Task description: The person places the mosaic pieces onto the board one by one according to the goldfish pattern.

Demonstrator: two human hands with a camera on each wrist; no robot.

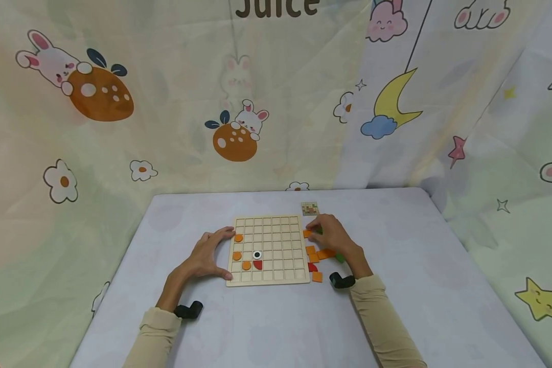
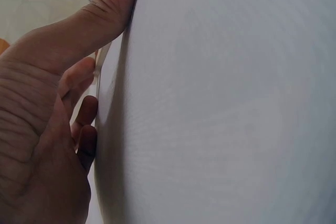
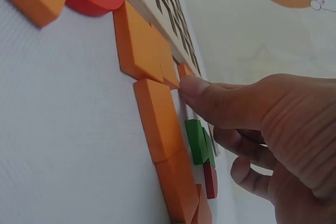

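Observation:
A pale wooden grid board (image 1: 276, 235) lies on the table. On its left part sit several orange round pieces (image 1: 246, 266), a white eye piece (image 1: 257, 254) with a black centre, and a red quarter-round piece (image 1: 257, 265). My left hand (image 1: 204, 256) touches the board's left edge, thumb and fingers spread wide apart. Past the right edge, my right hand (image 1: 331, 235) pinches an orange square block (image 1: 307, 233) between thumb and finger. In the right wrist view, the thumb partly hides that orange block (image 3: 184, 70). Green blocks (image 3: 196, 141) lie beneath this hand.
Loose orange blocks (image 1: 317, 277), a red block (image 1: 312, 267) and a green block (image 1: 340, 258) lie along the board's right side. A small patterned card (image 1: 310, 208) is beyond the upper right corner. Printed cloth (image 1: 175, 102) hangs behind the white table (image 1: 267, 327).

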